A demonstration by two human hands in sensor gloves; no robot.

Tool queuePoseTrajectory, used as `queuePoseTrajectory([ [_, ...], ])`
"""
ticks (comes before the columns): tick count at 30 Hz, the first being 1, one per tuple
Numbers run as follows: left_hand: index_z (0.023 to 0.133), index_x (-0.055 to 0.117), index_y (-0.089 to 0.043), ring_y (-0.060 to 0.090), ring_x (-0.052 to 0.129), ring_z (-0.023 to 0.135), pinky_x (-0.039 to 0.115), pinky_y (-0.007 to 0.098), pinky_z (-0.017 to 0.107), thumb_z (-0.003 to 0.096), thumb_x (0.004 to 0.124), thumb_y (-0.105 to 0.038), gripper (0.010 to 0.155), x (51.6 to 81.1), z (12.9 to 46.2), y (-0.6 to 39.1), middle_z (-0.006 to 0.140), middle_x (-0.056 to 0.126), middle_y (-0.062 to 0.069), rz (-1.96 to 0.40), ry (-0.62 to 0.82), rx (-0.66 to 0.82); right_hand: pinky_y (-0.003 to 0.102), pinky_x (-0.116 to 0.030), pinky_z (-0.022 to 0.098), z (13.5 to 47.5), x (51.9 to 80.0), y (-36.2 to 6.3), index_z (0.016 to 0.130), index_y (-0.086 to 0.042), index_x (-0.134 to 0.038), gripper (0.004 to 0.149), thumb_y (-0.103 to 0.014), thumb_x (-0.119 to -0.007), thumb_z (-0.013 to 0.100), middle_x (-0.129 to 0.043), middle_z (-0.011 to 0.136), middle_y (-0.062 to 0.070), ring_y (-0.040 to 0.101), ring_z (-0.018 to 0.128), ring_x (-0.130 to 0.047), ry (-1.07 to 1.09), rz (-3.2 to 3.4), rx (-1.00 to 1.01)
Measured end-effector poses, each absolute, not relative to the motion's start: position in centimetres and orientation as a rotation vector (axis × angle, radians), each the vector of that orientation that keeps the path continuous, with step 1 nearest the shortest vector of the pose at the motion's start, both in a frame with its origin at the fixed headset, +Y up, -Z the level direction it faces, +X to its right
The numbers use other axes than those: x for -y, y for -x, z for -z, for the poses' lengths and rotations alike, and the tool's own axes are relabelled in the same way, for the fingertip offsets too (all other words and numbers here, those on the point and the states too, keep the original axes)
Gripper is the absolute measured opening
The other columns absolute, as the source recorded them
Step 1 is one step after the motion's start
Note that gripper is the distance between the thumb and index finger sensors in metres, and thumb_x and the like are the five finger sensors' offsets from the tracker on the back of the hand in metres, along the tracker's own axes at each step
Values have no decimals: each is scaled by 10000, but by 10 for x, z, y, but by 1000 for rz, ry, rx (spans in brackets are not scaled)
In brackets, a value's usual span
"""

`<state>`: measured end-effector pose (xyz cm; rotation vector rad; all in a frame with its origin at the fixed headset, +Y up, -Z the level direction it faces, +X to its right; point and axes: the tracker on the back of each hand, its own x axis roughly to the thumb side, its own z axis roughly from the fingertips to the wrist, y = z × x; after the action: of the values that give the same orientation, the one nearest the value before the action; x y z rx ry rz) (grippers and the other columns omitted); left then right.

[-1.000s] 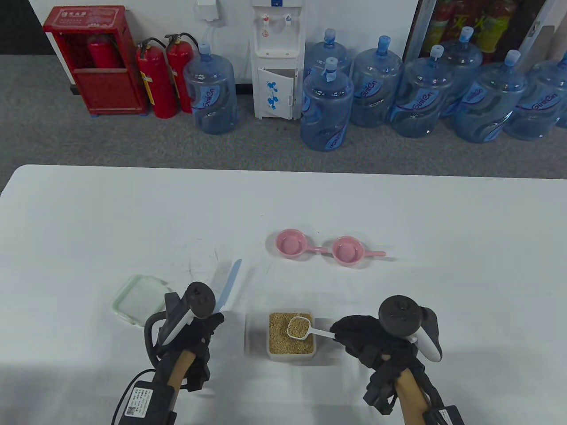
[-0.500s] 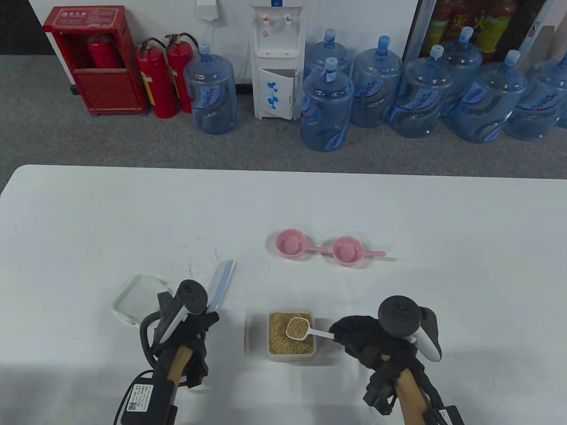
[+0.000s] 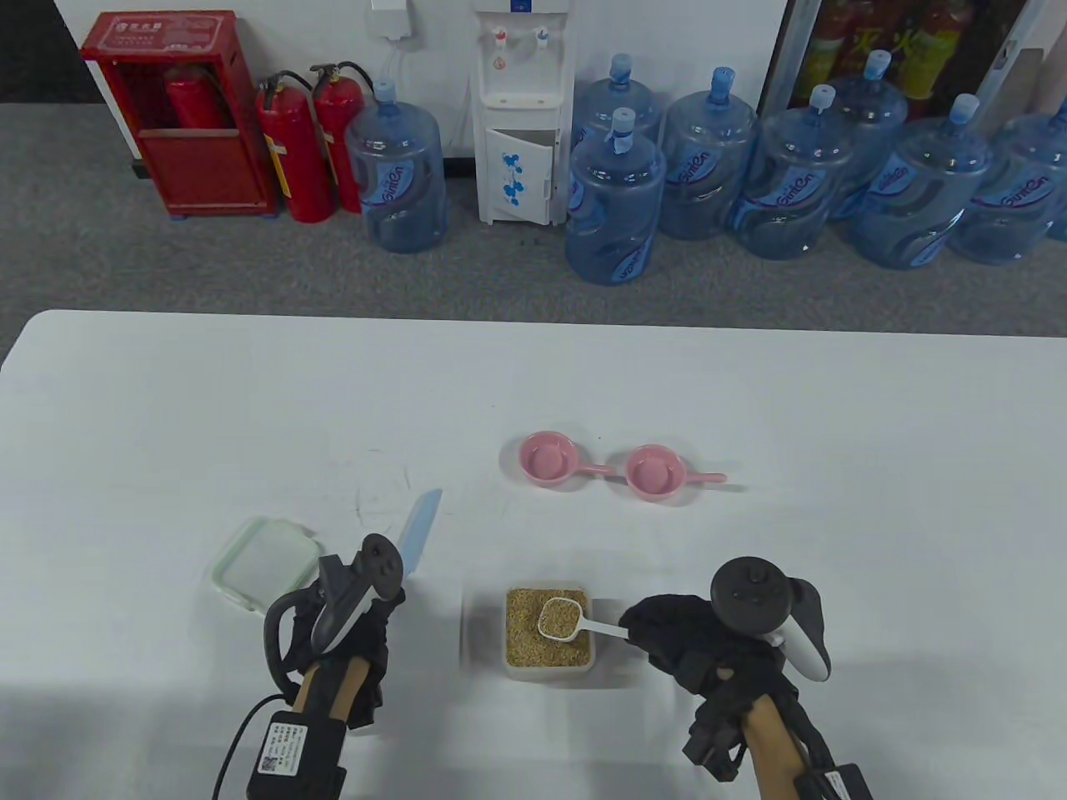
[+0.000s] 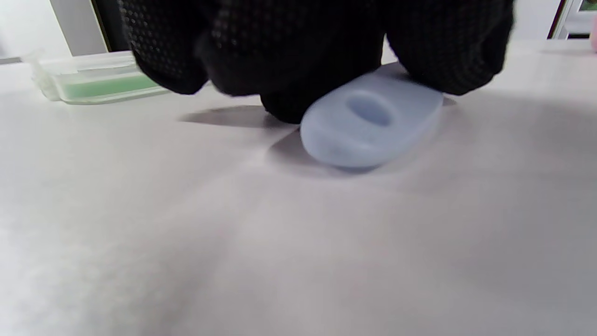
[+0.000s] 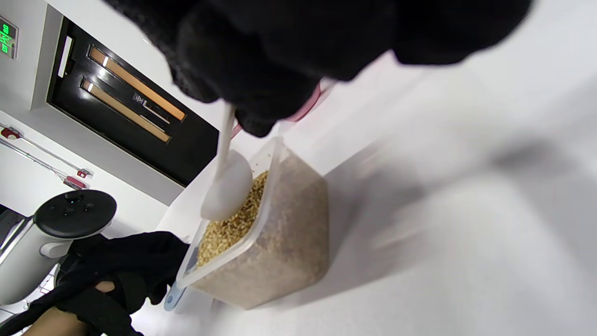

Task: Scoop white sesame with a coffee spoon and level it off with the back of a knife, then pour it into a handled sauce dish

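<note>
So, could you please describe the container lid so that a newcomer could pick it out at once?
Start at the white table and find the sesame box near its front edge. Left of it, beyond the left hand holding the blue knife, lies the lid: flat, clear, square and green-rimmed, unlike the round pink dishes.

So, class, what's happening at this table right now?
The right hand holds a white coffee spoon, its bowl filled with sesame, over the clear sesame container. The left hand grips the handle of a pale blue knife beside it. Nothing is levelled yet. Two pink handled sauce dishes wait farther back, and the container's lid lies left.
</note>
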<state>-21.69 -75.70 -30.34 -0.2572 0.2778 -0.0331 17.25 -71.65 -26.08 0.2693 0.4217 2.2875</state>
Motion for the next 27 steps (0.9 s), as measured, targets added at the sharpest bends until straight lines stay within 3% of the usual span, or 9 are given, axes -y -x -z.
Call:
queuePoseTrajectory([
  [10,891,793,-191,108,960,409,770,481,636,460,774,-608,600,753,301,211,731,913,26,63,263,-272,361,-859,248,260,717,-172,895,-109,-892,403,-321,-751,584,-976,437,46,72,185,-905,-282,-2279,-405],
  [13,919,776,-178,122,965,447,754,493,652,464,759,-613,629,742,298,210,764,904,42,40,204,-257,361,-859,250,260,717,-173,896,-112,-891,401,-322,-750,585,-976,439,46,72,186,-906,-282,-2272,-400],
  [21,1101,611,-196,266,933,844,663,559,741,484,731,-614,755,705,275,201,1060,752,76,-19,-81,-160,362,-860,256,260,717,-174,899,-114,-888,402,-324,-748,586,-976,444,45,73,193,-908,-283,-2260,-389],
  [24,1158,512,-235,350,780,1052,613,578,780,489,682,-630,795,699,269,199,1172,632,62,-61,-149,-94,363,-859,258,260,718,-174,901,-113,-887,404,-324,-747,586,-975,446,45,74,195,-908,-285,-2256,-392],
  [27,1187,423,-256,404,617,1145,556,590,807,486,631,-650,830,698,266,198,1225,538,68,-82,-187,-77,364,-859,261,260,718,-174,902,-114,-885,405,-325,-746,586,-975,449,44,76,196,-909,-287,-2251,-390],
])
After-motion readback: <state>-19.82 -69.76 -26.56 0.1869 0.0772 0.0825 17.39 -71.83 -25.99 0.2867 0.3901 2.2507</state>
